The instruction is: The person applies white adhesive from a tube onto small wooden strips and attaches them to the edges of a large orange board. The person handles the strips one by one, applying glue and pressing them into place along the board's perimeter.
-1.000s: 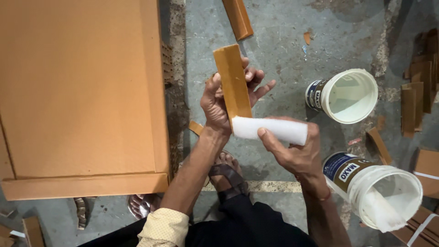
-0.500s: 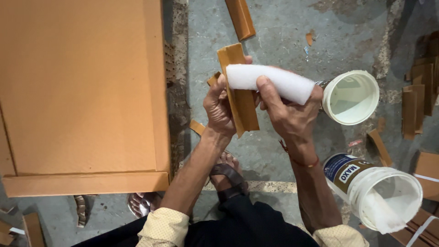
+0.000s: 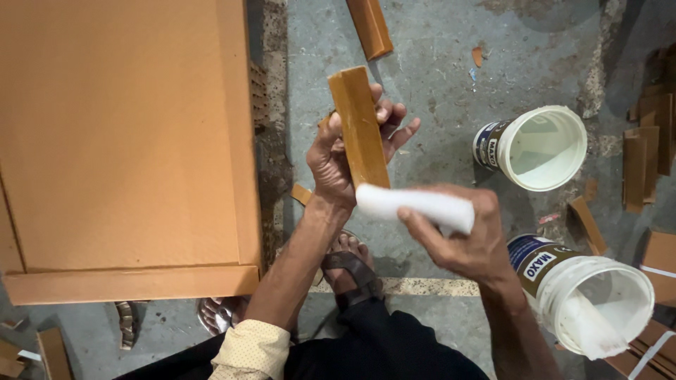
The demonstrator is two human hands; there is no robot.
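**Wood strip upright in my left hand, white block pressed at its foot**

My left hand [image 3: 338, 158] grips a short wood strip [image 3: 359, 127], fingers wrapped round its back and the thumb along its near side. The strip's long axis runs almost straight away from me, tipped a little to the left at the far end, with its broad tan face turned up. My right hand [image 3: 468, 236] is clenched round a white block [image 3: 415, 205] that lies crosswise, its left end touching the strip's near end. So the strip stretches away from the right-hand fingers, up and slightly left of them, and the block sits square across that line.

Around me on the grey concrete floor [image 3: 436, 63]: a large tan board [image 3: 120, 141] to the left, an open white tub [image 3: 542, 148] lying on its side to the right, a second white tub [image 3: 598, 302] close by my right wrist, and another loose wood strip [image 3: 370, 27] further off.
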